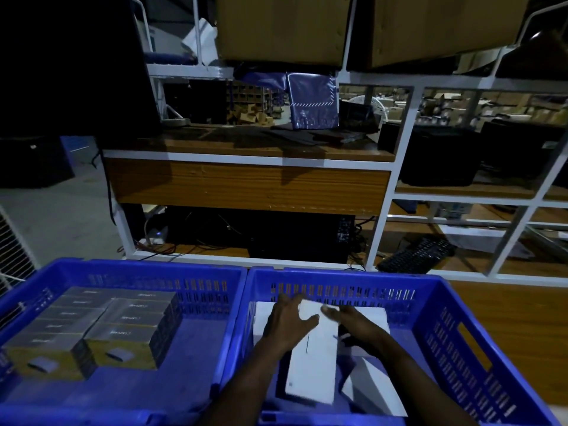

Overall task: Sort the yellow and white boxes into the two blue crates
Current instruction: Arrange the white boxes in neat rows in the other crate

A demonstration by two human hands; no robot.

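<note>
One white-framed shelving rack (402, 167) with wooden boards fills the upper and middle frame, a black keyboard (418, 253) lying on its lowest board at centre right. Across the bottom two blue crates stand side by side with their walls touching, probably so either colour is a short reach away. The left crate (199, 290) holds the yellow boxes (92, 327), stacked tight into its left part with the rest of the floor bare, which leaves room for more. The right crate (461, 364) holds the white boxes (373, 316), laid flat along its far wall and floor. Above them, at bottom centre, a long white box (310, 364) is tilted, its near end towards the camera. The left hand (289, 321) grasps its far left corner, thumb across the top face and fingers over the edge, seemingly to steer it. The right hand (353, 321) lies released, its fingers straight along the box's right edge as a guide, though blur hides its thumb. This looks like the settling of a white box onto its pile; sorting seems well along.
</note>
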